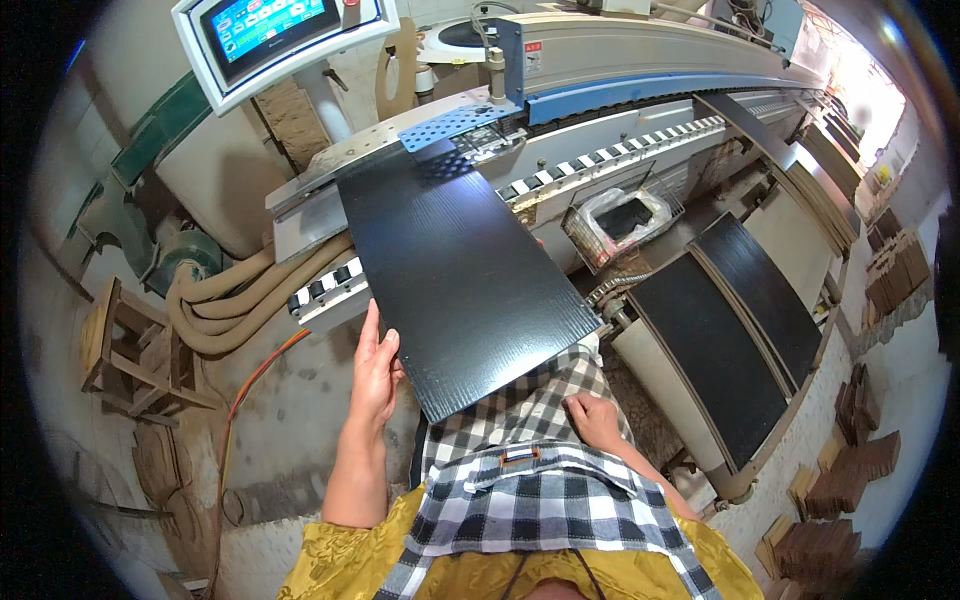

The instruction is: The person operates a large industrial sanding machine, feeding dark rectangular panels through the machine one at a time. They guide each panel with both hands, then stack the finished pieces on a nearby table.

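Observation:
A long black panel (455,270) with a glossy grained face slants from the machine's feed end toward my apron. Its far end lies under a blue perforated guard plate (460,123). My left hand (378,365) grips the panel's left edge close to the near corner, with some fingers hidden beneath it. Below the panel's right near corner, my right hand (597,418) is curled into a fist against my black-and-white checked apron (560,500). I see nothing in it, and it is apart from the panel.
A row of black-and-white rollers (620,152) runs along the machine. A lit control screen (270,30) stands at far left. Right of me, more black panels (710,350) lie on a roller stand. A wire basket (620,220), ribbed hoses (225,300) and a wooden stool (140,350) are nearby.

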Tool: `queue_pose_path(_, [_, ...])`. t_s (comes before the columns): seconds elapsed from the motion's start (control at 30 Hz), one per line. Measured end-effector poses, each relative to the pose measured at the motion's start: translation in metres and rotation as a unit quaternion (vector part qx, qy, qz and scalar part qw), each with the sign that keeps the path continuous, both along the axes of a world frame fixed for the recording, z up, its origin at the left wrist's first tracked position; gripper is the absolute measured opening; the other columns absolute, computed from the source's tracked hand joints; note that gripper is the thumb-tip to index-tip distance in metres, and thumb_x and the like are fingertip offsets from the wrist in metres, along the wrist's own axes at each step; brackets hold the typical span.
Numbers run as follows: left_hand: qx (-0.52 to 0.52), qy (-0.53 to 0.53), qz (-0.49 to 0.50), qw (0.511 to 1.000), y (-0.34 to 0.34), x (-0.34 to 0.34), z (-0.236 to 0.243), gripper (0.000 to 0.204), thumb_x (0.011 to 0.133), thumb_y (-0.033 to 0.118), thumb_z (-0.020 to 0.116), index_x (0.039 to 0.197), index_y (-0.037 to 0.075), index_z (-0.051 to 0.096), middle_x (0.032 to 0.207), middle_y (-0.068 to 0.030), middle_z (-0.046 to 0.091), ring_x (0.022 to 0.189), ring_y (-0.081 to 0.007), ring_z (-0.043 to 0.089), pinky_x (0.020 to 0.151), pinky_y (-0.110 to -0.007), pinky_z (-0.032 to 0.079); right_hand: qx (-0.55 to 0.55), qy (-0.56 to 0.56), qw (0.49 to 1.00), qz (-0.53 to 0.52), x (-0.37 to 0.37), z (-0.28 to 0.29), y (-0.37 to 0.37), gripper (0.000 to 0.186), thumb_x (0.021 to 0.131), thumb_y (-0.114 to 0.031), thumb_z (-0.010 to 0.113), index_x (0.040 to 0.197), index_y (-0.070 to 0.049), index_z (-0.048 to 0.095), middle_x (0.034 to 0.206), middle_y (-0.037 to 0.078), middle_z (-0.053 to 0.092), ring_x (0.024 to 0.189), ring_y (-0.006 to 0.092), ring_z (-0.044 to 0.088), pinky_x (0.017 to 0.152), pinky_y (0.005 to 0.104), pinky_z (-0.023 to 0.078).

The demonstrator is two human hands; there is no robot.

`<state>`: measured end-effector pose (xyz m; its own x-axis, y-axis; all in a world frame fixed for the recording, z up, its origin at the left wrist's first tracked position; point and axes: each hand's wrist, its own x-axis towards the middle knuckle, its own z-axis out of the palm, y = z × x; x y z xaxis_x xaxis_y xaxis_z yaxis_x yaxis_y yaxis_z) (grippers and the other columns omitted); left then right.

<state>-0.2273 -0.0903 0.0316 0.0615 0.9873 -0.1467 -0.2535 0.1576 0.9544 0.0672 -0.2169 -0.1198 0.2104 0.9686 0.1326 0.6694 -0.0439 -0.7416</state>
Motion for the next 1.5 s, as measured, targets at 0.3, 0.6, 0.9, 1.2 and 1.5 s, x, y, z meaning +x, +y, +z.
queue_pose_path(0.3, [-0.012, 0.033, -0.011, 0.999, 0.003, 0.019, 0.009, 0.059, 0.09, 0.012, 0.048, 0.141, 0.017, 0.019, 0.07, 0.0082, 0.038, 0.052, 0.0003, 0.031, 0.043, -0.012, 0.028, -0.001, -0.003, 1.0, 0.002, 0.007, -0.005, 0.0, 0.023, 0.084, -0.025, 0.054, 0.079, -0.006, 0.065, 0.065, 0.017, 0.06, 0.06, 0.0328, 0.06, 0.054, 0.0398, 0.046])
queue_pose_path(0.6, [0.012, -0.017, -0.049, 0.999, 0.021, 0.068, 0.005, 0.06, 0.091, 0.009, 0.044, 0.142, 0.015, 0.013, 0.074, 0.0056, 0.042, 0.051, -0.0005, 0.035, 0.044, -0.015, 0.035, -0.017, 0.043, 0.999, -0.007, 0.009, -0.002, 0.0, 0.024, 0.084, -0.024, 0.055, 0.079, -0.002, 0.064, 0.066, 0.018, 0.06, 0.061, 0.0321, 0.06, 0.055, 0.0365, 0.046])
queue_pose_path(0.9, [0.001, -0.037, -0.046, 0.998, 0.037, 0.126, 0.003, 0.065, 0.09, 0.012, 0.048, 0.142, 0.016, 0.01, 0.074, 0.0044, 0.04, 0.05, -0.0032, 0.035, 0.043, -0.017, 0.036, -0.089, 0.163, 0.982, -0.009, 0.017, -0.008, -0.005, 0.024, 0.088, -0.022, 0.051, 0.084, -0.001, 0.064, 0.057, 0.007, 0.058, 0.051, 0.0138, 0.054, 0.05, 0.0273, 0.042])
queue_pose_path(1.2, [0.047, -0.022, -0.064, 0.997, 0.067, 0.208, -0.009, 0.053, 0.094, 0.013, 0.038, 0.141, 0.013, 0.013, 0.063, -0.0017, 0.051, 0.047, -0.0077, 0.049, 0.042, -0.021, 0.042, -0.039, 0.434, 0.883, -0.176, 0.085, 0.006, -0.044, 0.026, 0.092, -0.022, 0.048, 0.093, 0.001, 0.06, 0.061, 0.003, 0.058, 0.052, 0.0054, 0.047, 0.051, 0.0186, 0.039])
queue_pose_path(1.5, [0.1, 0.252, -0.271, 0.924, 0.084, 0.292, -0.172, 0.045, 0.083, 0.016, 0.049, 0.125, 0.003, 0.038, 0.101, -0.0147, 0.058, 0.088, -0.0258, 0.059, 0.07, -0.036, 0.048, 0.079, -0.096, 0.809, -0.575, 0.216, 0.014, -0.17, 0.035, 0.089, -0.023, 0.049, 0.112, 0.002, 0.054, 0.103, 0.016, 0.06, 0.096, 0.0247, 0.056, 0.085, 0.0329, 0.042])
